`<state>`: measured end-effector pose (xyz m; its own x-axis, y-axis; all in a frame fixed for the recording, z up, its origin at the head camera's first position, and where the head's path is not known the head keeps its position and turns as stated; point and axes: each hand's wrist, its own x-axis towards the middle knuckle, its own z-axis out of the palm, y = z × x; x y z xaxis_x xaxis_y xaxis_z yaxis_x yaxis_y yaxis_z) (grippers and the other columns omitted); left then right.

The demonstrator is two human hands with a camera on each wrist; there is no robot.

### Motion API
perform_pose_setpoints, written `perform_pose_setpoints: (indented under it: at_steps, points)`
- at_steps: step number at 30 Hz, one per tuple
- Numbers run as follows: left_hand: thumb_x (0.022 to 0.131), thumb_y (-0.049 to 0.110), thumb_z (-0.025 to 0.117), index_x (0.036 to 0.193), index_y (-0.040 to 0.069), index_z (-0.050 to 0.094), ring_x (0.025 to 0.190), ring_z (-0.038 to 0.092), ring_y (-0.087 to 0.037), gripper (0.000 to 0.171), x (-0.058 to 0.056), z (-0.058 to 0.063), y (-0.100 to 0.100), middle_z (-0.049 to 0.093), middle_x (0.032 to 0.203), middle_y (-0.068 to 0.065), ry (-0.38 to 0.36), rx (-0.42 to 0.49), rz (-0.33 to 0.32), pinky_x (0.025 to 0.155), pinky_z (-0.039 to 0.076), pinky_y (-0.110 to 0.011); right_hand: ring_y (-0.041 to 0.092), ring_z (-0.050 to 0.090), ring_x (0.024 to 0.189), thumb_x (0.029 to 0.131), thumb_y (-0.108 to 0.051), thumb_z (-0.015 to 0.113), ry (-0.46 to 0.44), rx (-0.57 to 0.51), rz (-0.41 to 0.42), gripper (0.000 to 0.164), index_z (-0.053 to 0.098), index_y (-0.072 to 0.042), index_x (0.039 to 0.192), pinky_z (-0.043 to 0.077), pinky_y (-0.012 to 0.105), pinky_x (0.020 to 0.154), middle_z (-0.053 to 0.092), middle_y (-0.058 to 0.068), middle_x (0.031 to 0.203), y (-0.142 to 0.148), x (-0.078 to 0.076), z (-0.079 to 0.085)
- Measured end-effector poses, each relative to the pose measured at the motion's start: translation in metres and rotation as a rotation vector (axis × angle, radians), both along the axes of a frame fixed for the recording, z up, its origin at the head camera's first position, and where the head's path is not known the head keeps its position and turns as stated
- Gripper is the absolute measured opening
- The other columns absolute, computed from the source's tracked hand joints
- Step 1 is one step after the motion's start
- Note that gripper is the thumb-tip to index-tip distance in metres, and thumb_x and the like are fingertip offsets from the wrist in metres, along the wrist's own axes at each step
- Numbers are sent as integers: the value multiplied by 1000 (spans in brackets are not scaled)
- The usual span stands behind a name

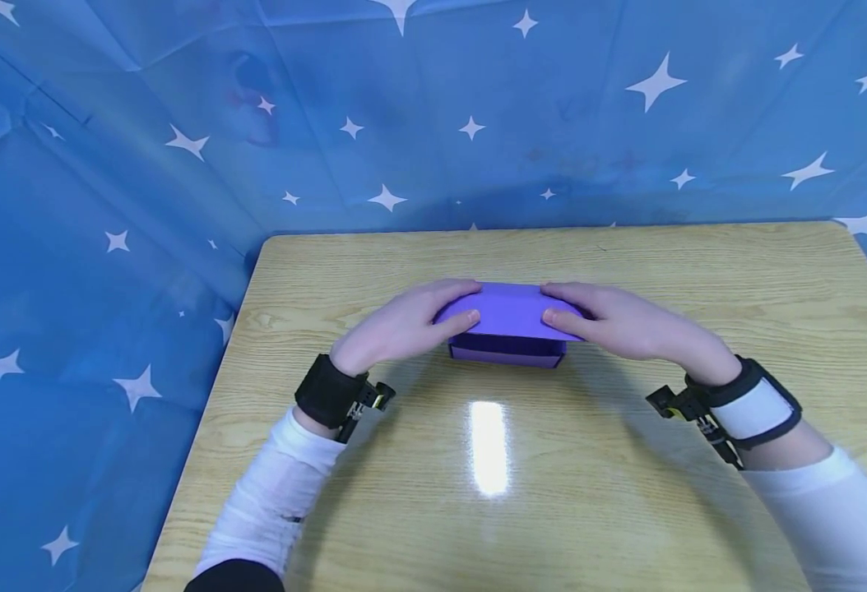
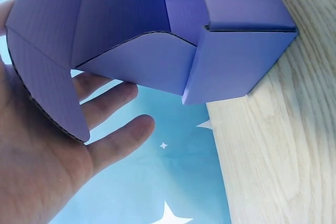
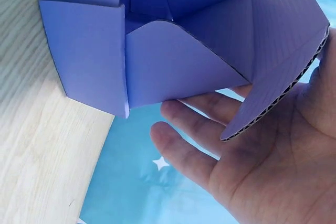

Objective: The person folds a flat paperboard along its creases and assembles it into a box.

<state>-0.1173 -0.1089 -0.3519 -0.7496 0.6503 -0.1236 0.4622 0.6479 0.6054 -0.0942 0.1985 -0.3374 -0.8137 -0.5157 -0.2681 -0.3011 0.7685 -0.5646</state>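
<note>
A purple cardboard box (image 1: 507, 353) stands on the table, its hinged lid (image 1: 511, 308) partly raised with a dark gap along the front. My left hand (image 1: 407, 325) grips the lid's left end, thumb on top near the front edge and fingers toward the back. At the right end, my right hand (image 1: 618, 321) holds the lid in a mirrored way. In the left wrist view a side flap (image 2: 50, 85) of the lid hangs down beside the palm. A matching flap (image 3: 273, 95) shows in the right wrist view. What I can see of the box's interior holds nothing.
The wooden table (image 1: 404, 493) extends around the box, its far edge just behind it. A blue cloth with white stars (image 1: 433, 115) hangs behind and to the left. Wrist-worn cameras on black straps (image 1: 330, 390) sit on both wrists.
</note>
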Motion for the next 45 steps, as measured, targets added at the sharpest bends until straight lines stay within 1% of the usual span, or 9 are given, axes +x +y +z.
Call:
perform_pose_setpoints:
  at_steps: [8,13,18,20,26,30,35,40,45]
  points:
    - [109,49,50,163,19,41,161,36,-26,63,3,-9,0,41,170,-7,4,-23,-9,133,32,-45,46,37,157,111,-48,46,59,-18,-4,68,35,-6,164,35,64,127,39,24,168,-3,10,-10]
    - [107,50,54,162,17,43,161,35,-27,65,6,-14,1,41,170,-7,33,-21,-5,134,31,-45,47,36,157,110,-46,50,102,-32,-21,69,36,-4,163,33,64,127,37,25,168,-5,16,-17]
    - [105,50,58,161,16,44,163,32,-29,67,10,-20,1,37,172,-7,47,-9,6,134,31,-46,49,36,156,108,-45,55,167,-16,-38,69,40,-4,161,34,64,126,36,26,169,-7,23,-25]
    - [104,51,59,162,17,43,163,31,-29,68,12,-23,1,34,174,-7,48,-9,9,134,31,-46,49,36,156,107,-46,56,185,-7,-47,70,40,-5,161,35,65,126,35,25,169,-7,26,-28]
    - [104,50,61,163,19,41,163,31,-29,70,18,-30,1,33,174,-5,59,-10,14,133,33,-48,51,34,156,106,-48,58,231,11,-65,73,40,-6,162,36,67,125,34,24,171,-10,34,-37]
    - [103,49,64,162,18,42,163,31,-30,70,22,-36,2,33,174,-6,90,-26,15,132,34,-49,51,35,155,105,-48,61,272,19,-70,74,41,-5,161,37,67,124,35,24,170,-12,39,-45]
    - [99,47,70,158,14,49,162,33,-31,71,25,-46,4,36,173,-8,147,-31,19,132,34,-48,51,38,154,102,-45,68,337,31,-82,76,43,-2,159,38,65,124,38,26,167,-16,45,-59]
    - [96,43,76,154,12,53,163,32,-30,70,28,-55,7,36,173,-8,166,-13,40,133,33,-47,51,37,154,100,-42,71,371,33,-101,77,43,-1,159,38,65,124,38,27,167,-19,48,-71]
    - [95,39,78,152,9,55,163,30,-31,68,30,-64,10,36,172,-11,192,-16,40,132,34,-48,51,40,152,97,-40,76,418,34,-106,79,45,0,157,40,66,122,38,27,166,-18,49,-82]
